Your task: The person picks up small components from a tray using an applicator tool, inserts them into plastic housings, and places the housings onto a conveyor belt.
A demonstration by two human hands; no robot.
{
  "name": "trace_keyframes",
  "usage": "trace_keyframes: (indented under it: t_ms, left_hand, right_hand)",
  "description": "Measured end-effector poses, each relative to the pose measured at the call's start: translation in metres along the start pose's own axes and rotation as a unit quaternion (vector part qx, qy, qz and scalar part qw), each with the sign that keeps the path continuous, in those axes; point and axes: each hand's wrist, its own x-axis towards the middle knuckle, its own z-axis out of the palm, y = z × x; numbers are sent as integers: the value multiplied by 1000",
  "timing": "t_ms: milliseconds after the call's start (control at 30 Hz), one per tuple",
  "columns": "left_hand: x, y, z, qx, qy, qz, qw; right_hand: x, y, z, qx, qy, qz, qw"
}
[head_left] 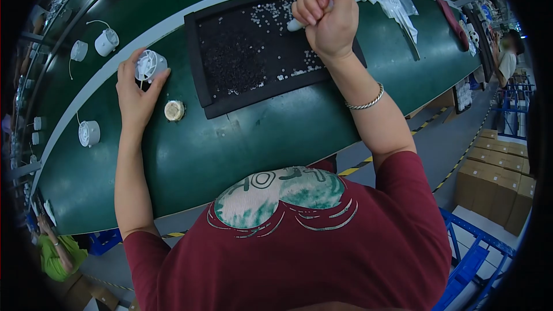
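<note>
My left hand [138, 87] grips a round white slotted housing [151, 65] between thumb and fingers, over the green table left of the black tray. Over the tray's right part is my right hand [329, 16], curled into a fist around a whitish object [295, 25] whose end shows at the left of the fist. The black tray [253, 101] holds a heap of small black parts [233, 64] and many small white pieces [271, 14]. A cream-coloured round piece [174, 110] sits on the table just below my left hand.
White housings with wires lie on the left [88, 133] and beyond the pale strip [106, 42]. Plastic bags [397, 6] and a dark red item [452, 23] are at the right. One person [508, 60] is far right, another [57, 253] lower left. Cardboard boxes [489, 187] stand right.
</note>
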Motion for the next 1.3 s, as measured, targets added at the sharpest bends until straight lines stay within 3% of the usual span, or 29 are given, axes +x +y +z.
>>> trace_keyframes:
  t_ms: [633, 1300]
  left_hand:
    - [4, 2, 10, -2, -3, 6, 1000]
    - [1, -4, -1, -25, -12, -10, 1000]
  right_hand:
    - [3, 2, -13, -55, -51, 4, 997]
    - [3, 0, 7, -40, -24, 27, 999]
